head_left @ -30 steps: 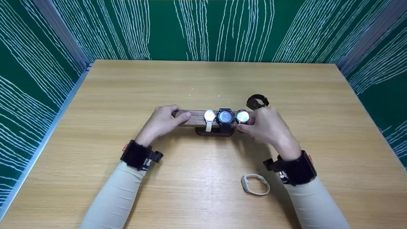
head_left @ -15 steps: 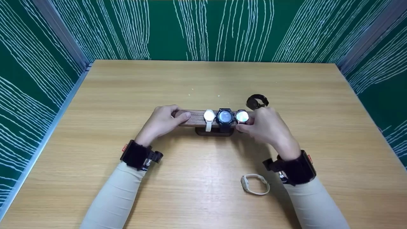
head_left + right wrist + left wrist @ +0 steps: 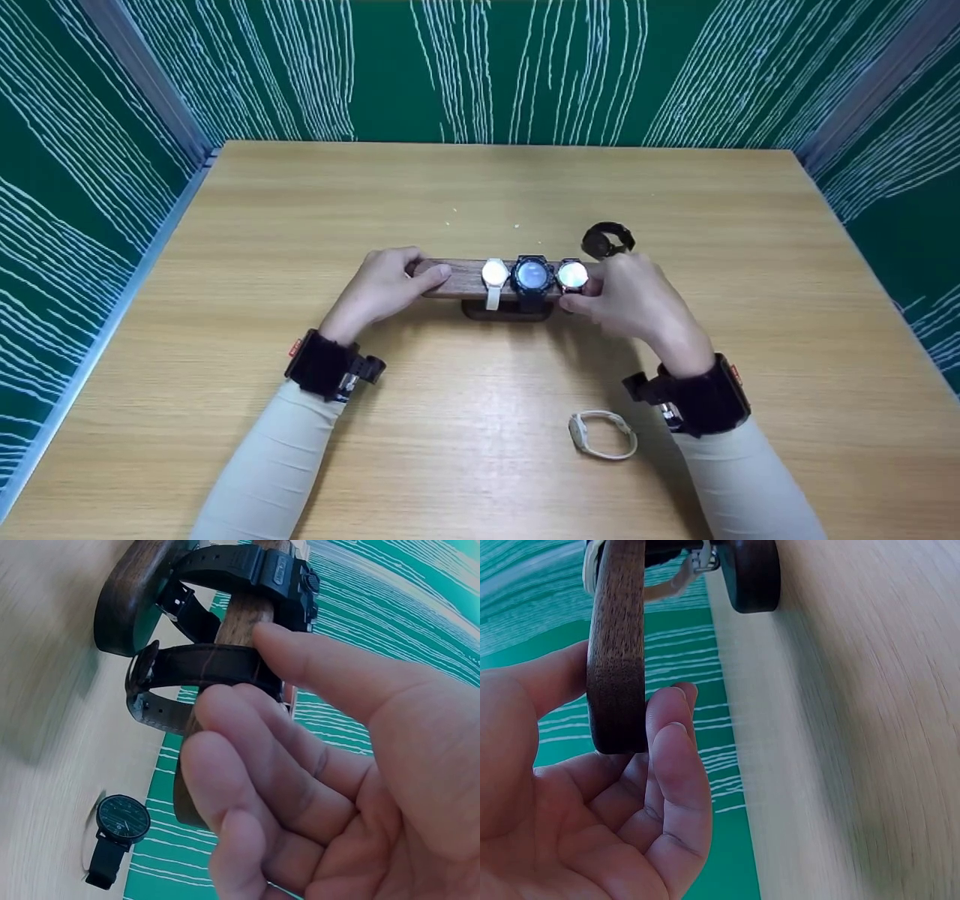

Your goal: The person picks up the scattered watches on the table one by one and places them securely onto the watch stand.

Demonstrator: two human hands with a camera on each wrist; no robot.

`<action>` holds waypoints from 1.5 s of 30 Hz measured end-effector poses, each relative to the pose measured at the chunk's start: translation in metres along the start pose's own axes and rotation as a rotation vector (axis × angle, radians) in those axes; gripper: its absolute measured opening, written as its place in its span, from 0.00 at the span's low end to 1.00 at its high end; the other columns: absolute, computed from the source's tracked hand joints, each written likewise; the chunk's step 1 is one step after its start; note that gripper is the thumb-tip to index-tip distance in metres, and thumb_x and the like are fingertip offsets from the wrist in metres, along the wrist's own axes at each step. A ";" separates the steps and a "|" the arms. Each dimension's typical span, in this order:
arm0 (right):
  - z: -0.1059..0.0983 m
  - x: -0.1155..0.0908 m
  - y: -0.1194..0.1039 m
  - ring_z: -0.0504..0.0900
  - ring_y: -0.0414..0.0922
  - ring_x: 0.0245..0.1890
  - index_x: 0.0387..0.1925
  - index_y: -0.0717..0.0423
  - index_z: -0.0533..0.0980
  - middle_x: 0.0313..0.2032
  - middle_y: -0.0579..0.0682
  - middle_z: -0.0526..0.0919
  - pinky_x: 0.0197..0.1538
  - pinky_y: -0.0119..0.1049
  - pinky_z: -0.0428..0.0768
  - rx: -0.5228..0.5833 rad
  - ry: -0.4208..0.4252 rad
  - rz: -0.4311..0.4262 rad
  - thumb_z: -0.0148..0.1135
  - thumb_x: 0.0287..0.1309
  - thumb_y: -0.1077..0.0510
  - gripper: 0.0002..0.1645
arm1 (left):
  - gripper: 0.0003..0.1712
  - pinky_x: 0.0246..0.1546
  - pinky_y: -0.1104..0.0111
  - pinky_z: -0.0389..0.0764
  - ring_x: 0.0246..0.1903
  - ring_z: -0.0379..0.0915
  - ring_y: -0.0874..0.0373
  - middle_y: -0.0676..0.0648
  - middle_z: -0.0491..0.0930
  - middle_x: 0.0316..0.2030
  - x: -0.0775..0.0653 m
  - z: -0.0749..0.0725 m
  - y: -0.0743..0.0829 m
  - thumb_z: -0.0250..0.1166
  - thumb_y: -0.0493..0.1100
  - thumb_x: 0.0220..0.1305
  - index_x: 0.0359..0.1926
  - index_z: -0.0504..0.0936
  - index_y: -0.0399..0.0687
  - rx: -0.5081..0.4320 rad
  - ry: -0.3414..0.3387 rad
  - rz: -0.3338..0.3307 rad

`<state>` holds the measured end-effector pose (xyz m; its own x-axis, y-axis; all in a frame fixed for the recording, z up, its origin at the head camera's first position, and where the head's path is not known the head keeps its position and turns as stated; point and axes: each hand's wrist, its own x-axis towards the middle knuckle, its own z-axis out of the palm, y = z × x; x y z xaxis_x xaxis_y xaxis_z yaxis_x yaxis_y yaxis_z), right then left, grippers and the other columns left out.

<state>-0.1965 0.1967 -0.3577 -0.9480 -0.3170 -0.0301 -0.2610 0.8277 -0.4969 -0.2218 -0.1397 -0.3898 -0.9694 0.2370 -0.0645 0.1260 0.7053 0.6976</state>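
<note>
A dark wooden watch stand (image 3: 465,279) carries three wristwatches on its raised bar: a white one (image 3: 494,273), a chunky black one (image 3: 532,276) and a round-faced one (image 3: 572,275) with a dark strap. My left hand (image 3: 384,283) pinches the bar's left end; in the left wrist view, thumb and fingers lie on opposite sides of the wood (image 3: 617,652). At the other end, my right hand (image 3: 637,296) holds the round-faced watch by its dark strap (image 3: 214,664), which loops round the bar. Much of the bar's right end is hidden in the head view.
Just behind my right hand lies a black watch (image 3: 600,241) on the wooden table (image 3: 337,202). A white watch (image 3: 604,435) rests on its side nearer me. Small white specks dot the tabletop behind the stand. Green walls with white streaks border the table.
</note>
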 end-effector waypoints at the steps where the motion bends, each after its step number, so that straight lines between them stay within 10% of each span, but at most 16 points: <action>1: -0.001 0.000 0.000 0.76 0.41 0.17 0.19 0.51 0.80 0.15 0.42 0.79 0.30 0.38 0.71 -0.007 0.000 -0.003 0.77 0.63 0.51 0.20 | 0.24 0.41 0.61 0.76 0.38 0.76 0.52 0.48 0.80 0.35 0.000 0.000 0.000 0.65 0.64 0.74 0.45 0.84 0.46 -0.002 -0.001 -0.001; 9: -0.008 -0.002 0.001 0.74 0.41 0.19 0.17 0.50 0.80 0.15 0.41 0.79 0.31 0.40 0.69 -0.014 0.008 -0.043 0.77 0.62 0.53 0.20 | 0.23 0.38 0.62 0.72 0.33 0.71 0.54 0.51 0.73 0.29 -0.001 -0.001 0.001 0.64 0.63 0.75 0.41 0.82 0.47 0.003 0.005 0.026; 26: -0.025 -0.012 -0.001 0.77 0.39 0.23 0.28 0.48 0.87 0.25 0.41 0.87 0.29 0.33 0.75 -0.027 -0.061 -0.204 0.77 0.62 0.58 0.07 | 0.21 0.53 0.57 0.78 0.45 0.81 0.53 0.49 0.87 0.47 -0.003 -0.012 0.004 0.65 0.59 0.75 0.55 0.86 0.49 0.028 0.078 0.053; 35: -0.030 -0.021 -0.008 0.88 0.38 0.35 0.40 0.54 0.89 0.36 0.45 0.91 0.41 0.35 0.88 0.008 -0.129 -0.370 0.77 0.62 0.61 0.06 | 0.15 0.53 0.56 0.76 0.45 0.82 0.51 0.50 0.88 0.44 -0.010 -0.026 0.019 0.67 0.53 0.75 0.51 0.88 0.49 0.056 0.206 0.197; 45: -0.014 -0.037 -0.001 0.89 0.40 0.39 0.47 0.57 0.87 0.41 0.49 0.91 0.46 0.39 0.89 0.008 -0.334 -0.445 0.74 0.63 0.60 0.12 | 0.11 0.43 0.66 0.85 0.38 0.82 0.61 0.54 0.87 0.40 -0.020 -0.018 0.036 0.69 0.49 0.74 0.49 0.89 0.49 0.065 0.074 0.393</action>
<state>-0.1633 0.2141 -0.3437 -0.6367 -0.7660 -0.0888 -0.6205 0.5772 -0.5309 -0.2022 -0.1315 -0.3505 -0.8567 0.4504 0.2514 0.5012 0.6116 0.6122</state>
